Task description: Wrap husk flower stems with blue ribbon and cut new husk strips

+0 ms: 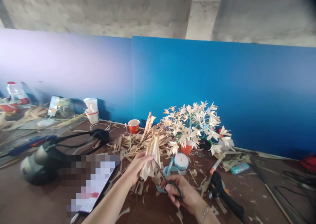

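My left hand (138, 167) pinches a pale, dried corn husk (153, 148) that stands upright above the table. In my right hand (184, 191) is a pair of scissors (161, 173) with dark handles, its blades pointing up and left against the husk. Whether the blades are parted I cannot make out. Behind the husk lies a heap of dry husks (130, 143). To the right, cream husk flowers (190, 125) on green stems stand in a red paper cup (187, 148). A roll of white ribbon (181, 161) lies just beyond my right hand.
A black glue gun (225, 196) lies at the right, near a light blue packet (240, 168). On the left are a grey-green headgear-like object (41, 164) and a partly blurred-out phone or tablet (98, 187). Another red cup (133, 127) stands behind. Husk scraps litter the brown table.
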A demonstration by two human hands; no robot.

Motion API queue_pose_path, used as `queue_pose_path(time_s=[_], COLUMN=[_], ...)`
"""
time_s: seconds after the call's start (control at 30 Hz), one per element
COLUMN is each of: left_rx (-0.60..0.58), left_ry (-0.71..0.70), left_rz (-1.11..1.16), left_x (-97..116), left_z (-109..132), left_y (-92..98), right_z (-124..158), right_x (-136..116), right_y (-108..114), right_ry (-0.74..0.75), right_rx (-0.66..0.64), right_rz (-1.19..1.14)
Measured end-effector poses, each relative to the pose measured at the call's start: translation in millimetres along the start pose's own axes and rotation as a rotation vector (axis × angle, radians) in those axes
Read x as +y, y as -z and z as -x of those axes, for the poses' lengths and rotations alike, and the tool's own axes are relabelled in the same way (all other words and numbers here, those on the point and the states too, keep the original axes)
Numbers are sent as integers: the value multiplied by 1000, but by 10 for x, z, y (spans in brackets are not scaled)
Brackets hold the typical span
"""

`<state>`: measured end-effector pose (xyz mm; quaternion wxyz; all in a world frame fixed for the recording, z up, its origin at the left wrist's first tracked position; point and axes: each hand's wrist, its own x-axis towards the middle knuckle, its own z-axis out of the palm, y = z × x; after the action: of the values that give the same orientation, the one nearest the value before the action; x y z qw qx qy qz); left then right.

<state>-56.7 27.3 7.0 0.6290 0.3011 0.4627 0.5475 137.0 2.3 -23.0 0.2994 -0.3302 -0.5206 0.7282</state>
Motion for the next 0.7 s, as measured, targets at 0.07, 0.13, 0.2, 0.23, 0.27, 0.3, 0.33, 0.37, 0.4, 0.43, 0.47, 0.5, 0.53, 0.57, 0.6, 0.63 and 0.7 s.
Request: queue_pose_path(time_s=[0.07, 0.13, 0.2, 0.23, 0.27, 0.3, 0.33, 0.37, 0.4, 0.43, 0.47, 0.5, 0.53, 0.57, 0.6, 0.63, 0.7], left_rx=[-34, -48, -52, -54, -59, -71, -88, -105, -119, -128, -130, -124, -112, -103, -96, -99, -130], left_ry=[-29, -68, -109, -134, -163, -195, -229, -263, -294, -321, -344, -367, -385, -398, -409, -410, -394], left_rz=[0, 8, 18, 18, 14, 5, -9, -28, -52, -77, -105, -132, -155, -171, -179, -182, -187], left_x=[-1, -1, -2, -3, -4, -7, -9, -13, -18, -25, -34, -46, -61, -79, -99, -120, -161], left_z=[-7, -21, -36, -41, -45, -46, -44, -37, -27, -12, 6, 27, 50, 74, 98, 121, 161], left_y=[2, 11, 27, 36, 44, 50, 52, 50, 42, 29, 10, -14, -41, -71, -102, -134, -192], right_z=[1, 1, 0, 1, 4, 10, 18, 28, 39, 49, 57, 62, 64, 62, 57, 48, 26], right_x=[-7, -15, -21, -22, -23, -22, -19, -14, -7, 3, 14, 28, 43, 57, 70, 80, 88], right_y=[-9, -27, -61, -85, -112, -142, -173, -203, -231, -256, -277, -292, -303, -308, -309, -307, -293], right_ry=[-23, -34, 37, 115, 216, 332, 446, 546, 633, 701, 751, 787, 809, 818, 813, 798, 761], right_rx=[12, 13, 25, 51, 99, 172, 265, 362, 457, 535, 591, 630, 655, 672, 685, 703, 748], right_rz=[18, 40, 71, 110, 174, 265, 374, 486, 580, 651, 698, 727, 745, 756, 759, 755, 726])
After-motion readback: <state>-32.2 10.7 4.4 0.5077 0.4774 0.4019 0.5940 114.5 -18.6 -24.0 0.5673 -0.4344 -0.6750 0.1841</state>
